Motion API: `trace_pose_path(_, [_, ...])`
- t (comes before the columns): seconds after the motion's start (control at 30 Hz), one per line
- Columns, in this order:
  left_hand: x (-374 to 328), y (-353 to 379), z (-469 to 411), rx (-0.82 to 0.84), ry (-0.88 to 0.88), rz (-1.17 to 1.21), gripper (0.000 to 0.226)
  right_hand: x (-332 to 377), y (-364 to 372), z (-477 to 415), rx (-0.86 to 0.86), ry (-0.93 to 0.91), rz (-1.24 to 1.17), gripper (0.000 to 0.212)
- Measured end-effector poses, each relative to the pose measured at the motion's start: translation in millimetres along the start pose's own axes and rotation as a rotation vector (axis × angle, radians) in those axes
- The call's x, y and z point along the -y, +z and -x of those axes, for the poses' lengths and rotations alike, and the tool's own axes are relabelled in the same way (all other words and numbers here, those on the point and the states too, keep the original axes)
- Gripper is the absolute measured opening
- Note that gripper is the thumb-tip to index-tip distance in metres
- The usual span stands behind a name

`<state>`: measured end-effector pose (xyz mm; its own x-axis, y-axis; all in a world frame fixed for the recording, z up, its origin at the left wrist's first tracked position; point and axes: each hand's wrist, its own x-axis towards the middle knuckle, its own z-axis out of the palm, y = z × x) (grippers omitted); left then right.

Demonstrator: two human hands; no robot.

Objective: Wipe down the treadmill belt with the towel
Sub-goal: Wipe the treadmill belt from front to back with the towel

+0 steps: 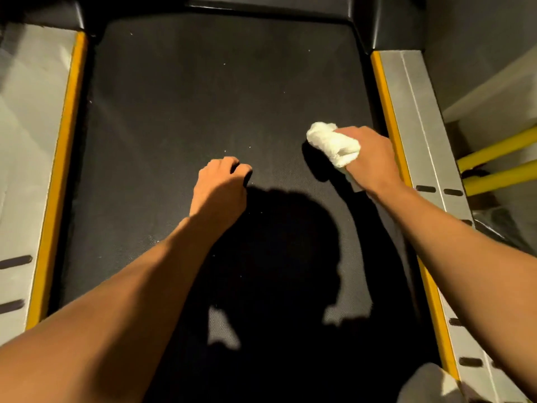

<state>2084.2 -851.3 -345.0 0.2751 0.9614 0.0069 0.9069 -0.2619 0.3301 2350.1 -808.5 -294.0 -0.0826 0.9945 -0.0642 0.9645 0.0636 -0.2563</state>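
Note:
The black treadmill belt [203,97] fills the middle of the head view, dotted with small white specks. My right hand [372,158] grips a bunched white towel [332,144] just above or on the belt near its right edge. My left hand [222,184] hovers or rests at the belt's centre with curled fingers and holds nothing. A dark shadow of my head and arms lies across the near half of the belt.
Grey side rails with yellow trim run along both sides, the left rail [26,158] and the right rail [421,126]. The black motor cover [261,7] closes the far end. Yellow bars [494,167] show beyond the right rail.

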Motion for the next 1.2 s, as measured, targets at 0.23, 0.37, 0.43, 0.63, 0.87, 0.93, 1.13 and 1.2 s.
trace_pose_path(0.23, [-30,11,3,0.065,-0.016,-0.027,0.033,12,36,56,0.100,0.192,-0.182,0.020])
trace_pose_path(0.37, [-47,-2,18,0.125,-0.179,-0.024,0.037,33,20,114,0.140,0.017,-0.361,0.020])
trace_pose_path(0.43, [-55,-12,35,0.128,-0.206,-0.015,0.037,25,7,107,0.094,0.033,-0.378,0.024])
trace_pose_path(0.63, [-50,-33,55,0.263,-0.277,0.015,0.037,-35,-7,52,0.101,0.090,-0.044,0.020])
trace_pose_path(0.87, [-70,-26,59,0.406,-0.298,0.011,0.038,10,29,123,0.267,-0.092,-0.231,0.033])
trace_pose_path(0.93, [-64,-21,58,0.380,-0.274,-0.061,0.035,27,32,151,0.365,-0.230,-0.352,0.035])
trace_pose_path(1.13, [-47,-5,49,0.229,-0.204,-0.118,0.025,48,28,68,0.072,0.054,-0.322,0.034])
trace_pose_path(1.2, [-39,-3,43,0.211,-0.212,-0.082,0.025,45,33,33,-0.026,0.004,-0.233,0.034])
